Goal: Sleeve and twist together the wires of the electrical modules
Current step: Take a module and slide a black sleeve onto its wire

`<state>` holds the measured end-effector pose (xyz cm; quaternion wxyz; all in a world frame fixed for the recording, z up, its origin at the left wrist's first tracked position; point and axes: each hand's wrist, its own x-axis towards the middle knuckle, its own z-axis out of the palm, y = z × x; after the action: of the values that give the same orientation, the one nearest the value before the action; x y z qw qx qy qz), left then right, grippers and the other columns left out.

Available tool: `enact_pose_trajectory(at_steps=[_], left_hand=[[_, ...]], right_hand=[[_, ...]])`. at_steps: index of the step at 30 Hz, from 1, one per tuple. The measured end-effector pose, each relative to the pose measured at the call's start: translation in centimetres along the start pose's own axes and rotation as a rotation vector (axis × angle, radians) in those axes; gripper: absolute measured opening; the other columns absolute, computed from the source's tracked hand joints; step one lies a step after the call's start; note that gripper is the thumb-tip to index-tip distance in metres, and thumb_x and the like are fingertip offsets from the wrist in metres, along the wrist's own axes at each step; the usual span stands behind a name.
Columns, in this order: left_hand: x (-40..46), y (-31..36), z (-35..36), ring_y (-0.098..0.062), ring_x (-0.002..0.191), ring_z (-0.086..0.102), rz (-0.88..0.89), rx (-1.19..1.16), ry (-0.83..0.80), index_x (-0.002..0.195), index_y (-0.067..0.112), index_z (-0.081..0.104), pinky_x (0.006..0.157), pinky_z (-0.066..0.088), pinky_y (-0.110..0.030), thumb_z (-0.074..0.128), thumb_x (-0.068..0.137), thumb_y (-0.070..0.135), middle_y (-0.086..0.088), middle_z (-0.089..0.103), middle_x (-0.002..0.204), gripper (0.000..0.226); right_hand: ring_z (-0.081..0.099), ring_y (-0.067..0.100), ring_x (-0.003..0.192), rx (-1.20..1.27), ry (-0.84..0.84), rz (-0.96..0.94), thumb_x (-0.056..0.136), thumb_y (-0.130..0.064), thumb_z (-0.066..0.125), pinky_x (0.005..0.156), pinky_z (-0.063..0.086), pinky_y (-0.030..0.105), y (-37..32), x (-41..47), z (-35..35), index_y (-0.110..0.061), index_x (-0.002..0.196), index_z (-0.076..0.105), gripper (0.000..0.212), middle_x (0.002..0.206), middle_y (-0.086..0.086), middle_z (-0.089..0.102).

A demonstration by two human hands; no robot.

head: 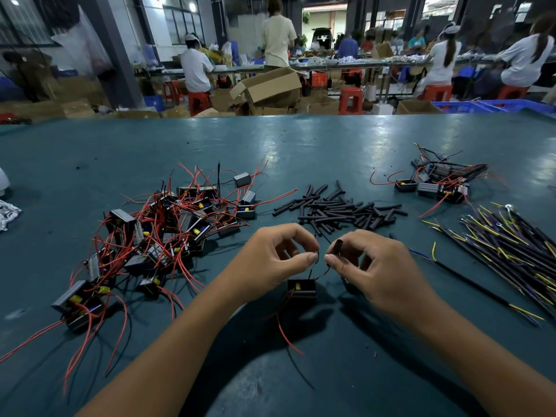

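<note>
On the teal workbench (301, 152), low centre, one module (301, 288) hangs while the left hand (270, 260) pinches its black wire and the right hand (373, 266) pinches a sleeve (337, 245), not yet on. Many unsleeved modules (168, 224) wait left; loose sleeves (340, 209) lie beyond; few apparently finished modules (442, 182) sit upper right.

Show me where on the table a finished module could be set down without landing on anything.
Bare patches: the far strip of table beyond the sleeves, and the near-left corner below the module pile. Crowded: the left pile with its red wires, the sleeves at centre, the small module cluster far right, the cable bundle at right. The hands fill the near middle.
</note>
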<state>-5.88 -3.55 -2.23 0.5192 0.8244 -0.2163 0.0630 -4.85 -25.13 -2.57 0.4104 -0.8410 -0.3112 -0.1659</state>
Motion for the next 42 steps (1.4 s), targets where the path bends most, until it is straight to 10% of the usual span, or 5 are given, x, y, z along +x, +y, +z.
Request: enact_pose_trajectory(at_steps=[10,18,26,34,42], left_hand=[[0.0,0.2,2.3,-0.004,0.061,0.047,0.04,-0.046,0.121,0.091,0.016,0.071,0.057,0.039,-0.019,0.076,0.088,0.02,0.02,0.061,0.074,0.007],[-0.1,0.1,2.4,-0.031,0.073,0.058,0.017,-0.143,0.077,0.091,0.027,0.069,0.067,0.049,-0.055,0.073,0.084,0.041,0.001,0.069,0.083,0.016],[-0.1,-0.1,2.1,-0.013,0.068,0.06,0.0,-0.122,0.046,0.089,0.022,0.069,0.067,0.053,-0.051,0.076,0.087,0.033,0.003,0.069,0.081,0.013],[-0.1,-0.4,2.3,0.005,0.061,0.052,0.014,-0.049,0.012,0.087,0.023,0.068,0.061,0.038,-0.011,0.074,0.088,0.028,0.016,0.065,0.074,0.007],[0.0,-0.8,2.2,0.007,0.064,0.053,0.017,-0.056,-0.019,0.087,0.026,0.07,0.062,0.04,-0.012,0.075,0.089,0.026,0.013,0.068,0.079,0.005]], right_hand=[[0.056,0.001,0.074,-0.199,-0.236,0.055,0.085,-0.035,0.074,0.067,0.043,0.018,0.8,0.0,-0.8,-0.031,0.086,0.068,0.008,0.08,-0.012,0.06],[0.054,-0.001,0.073,-0.247,-0.314,0.024,0.085,-0.025,0.076,0.068,0.038,0.013,1.1,-0.2,-1.2,-0.024,0.083,0.073,0.004,0.079,-0.013,0.059],[0.057,0.004,0.07,-0.153,-0.233,0.024,0.083,-0.024,0.078,0.064,0.038,0.011,0.8,-0.7,-0.6,-0.022,0.077,0.072,0.009,0.073,-0.012,0.061],[0.055,0.0,0.07,-0.181,-0.287,0.041,0.082,-0.028,0.079,0.064,0.036,0.011,0.9,-0.4,-0.8,-0.024,0.081,0.073,0.007,0.076,-0.015,0.057],[0.055,0.003,0.07,-0.202,-0.306,0.021,0.084,-0.023,0.077,0.065,0.039,0.017,1.1,-0.5,-1.2,-0.021,0.078,0.071,0.009,0.074,-0.012,0.058]])
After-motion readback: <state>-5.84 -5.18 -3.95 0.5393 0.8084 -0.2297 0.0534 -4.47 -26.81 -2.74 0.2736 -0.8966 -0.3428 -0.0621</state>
